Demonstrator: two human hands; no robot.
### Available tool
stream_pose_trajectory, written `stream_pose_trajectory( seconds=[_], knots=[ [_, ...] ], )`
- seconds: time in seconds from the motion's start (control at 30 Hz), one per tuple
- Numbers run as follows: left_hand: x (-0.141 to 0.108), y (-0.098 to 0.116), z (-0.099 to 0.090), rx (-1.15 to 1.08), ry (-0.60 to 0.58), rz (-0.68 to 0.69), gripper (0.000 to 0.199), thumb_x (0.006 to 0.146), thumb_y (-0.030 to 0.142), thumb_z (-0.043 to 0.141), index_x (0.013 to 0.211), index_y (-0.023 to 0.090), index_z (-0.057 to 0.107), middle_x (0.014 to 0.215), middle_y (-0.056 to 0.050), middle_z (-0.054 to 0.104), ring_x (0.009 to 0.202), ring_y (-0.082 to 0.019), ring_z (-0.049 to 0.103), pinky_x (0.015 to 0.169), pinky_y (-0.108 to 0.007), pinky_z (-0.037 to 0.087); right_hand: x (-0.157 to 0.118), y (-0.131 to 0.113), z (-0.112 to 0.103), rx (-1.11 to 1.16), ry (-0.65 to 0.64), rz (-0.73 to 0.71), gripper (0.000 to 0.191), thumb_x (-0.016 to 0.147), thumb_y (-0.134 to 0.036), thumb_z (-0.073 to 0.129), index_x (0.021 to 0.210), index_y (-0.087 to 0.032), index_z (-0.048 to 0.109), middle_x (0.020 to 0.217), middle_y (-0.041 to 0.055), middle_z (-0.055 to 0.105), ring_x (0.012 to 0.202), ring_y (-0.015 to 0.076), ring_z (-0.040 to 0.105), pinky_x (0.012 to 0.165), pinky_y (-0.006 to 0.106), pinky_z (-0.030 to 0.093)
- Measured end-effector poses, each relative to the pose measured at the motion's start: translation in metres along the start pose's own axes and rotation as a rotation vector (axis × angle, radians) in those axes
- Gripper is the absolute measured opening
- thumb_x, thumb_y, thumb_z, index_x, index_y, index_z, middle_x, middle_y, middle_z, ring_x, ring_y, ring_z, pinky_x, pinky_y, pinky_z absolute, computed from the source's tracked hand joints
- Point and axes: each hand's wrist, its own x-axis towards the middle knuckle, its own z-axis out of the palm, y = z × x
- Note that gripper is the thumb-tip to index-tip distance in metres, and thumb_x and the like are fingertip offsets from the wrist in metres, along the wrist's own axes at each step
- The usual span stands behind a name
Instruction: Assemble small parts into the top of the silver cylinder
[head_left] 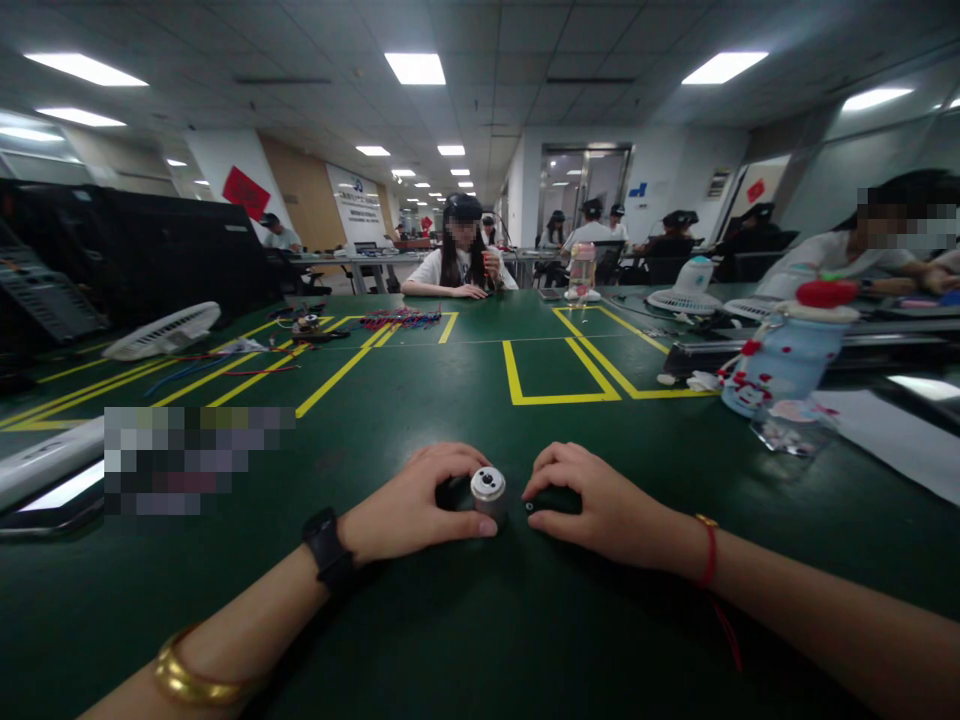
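Note:
A short silver metal cylinder [488, 486], with small dark holes in its pale top face, stands upright on the green table. My left hand [427, 505] is closed around it, thumb at the front and fingers behind. Just to the right, my right hand [581, 495] has its thumb and forefinger tips brought together around a tiny dark part [529, 506] with a pale ring-shaped end. The exact kind of that part is too small to tell. A narrow gap separates the right fingertips from the cylinder.
Yellow tape lines [566, 400] mark the green table [465, 620]. A blue bottle [787, 350] and small clear packet [795, 425] stand right, by white paper [892, 440]. Left are a tablet-like device [64, 490], a white fan [161, 330] and wires [401, 318]. A person [457, 260] sits opposite.

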Motion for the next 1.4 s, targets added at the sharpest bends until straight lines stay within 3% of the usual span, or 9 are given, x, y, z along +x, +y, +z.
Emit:
stream_pose_trajectory(
  seconds=[0.53,0.9,1.2,1.4],
  knots=[
    [0.0,-0.001,-0.002,0.025,-0.035,-0.008,0.038,0.072,0.046,0.072,0.104,0.028,0.065,0.12,-0.003,0.058,0.113,-0.026,0.049,0.097,-0.04,0.035,0.003,0.005,0.001,0.051,0.002,0.015,0.009,0.082,-0.026,0.064,0.09,-0.022,0.069,0.097,0.0033,0.059,0.093,0.019,0.053,0.085,0.035,0.042],
    [0.005,0.012,0.016,0.08,0.032,0.012,0.037,0.075,0.05,0.068,0.106,0.03,0.064,0.117,-0.001,0.059,0.111,-0.024,0.049,0.098,-0.041,0.032,0.008,-0.021,-0.012,0.193,0.255,-0.067,0.009,0.083,-0.019,0.062,0.091,-0.021,0.067,0.095,0.0028,0.06,0.088,0.0166,0.056,0.077,0.03,0.046],
    [0.006,0.02,0.023,0.07,0.05,0.01,0.038,0.075,0.049,0.068,0.108,0.029,0.062,0.115,-0.001,0.06,0.111,-0.025,0.049,0.097,-0.042,0.033,0.008,-0.026,-0.013,0.133,0.194,-0.062,0.011,0.083,-0.017,0.061,0.091,-0.021,0.067,0.095,0.0025,0.059,0.087,0.0158,0.057,0.076,0.029,0.046],
    [0.006,0.018,0.023,0.088,0.055,0.02,0.036,0.075,0.048,0.068,0.105,0.028,0.063,0.114,-0.001,0.06,0.11,-0.024,0.05,0.096,-0.041,0.034,0.001,-0.024,-0.012,0.104,0.179,-0.156,0.024,0.079,-0.01,0.058,0.099,-0.021,0.064,0.102,0.0045,0.059,0.093,0.0179,0.056,0.085,0.033,0.044]
  ],
)
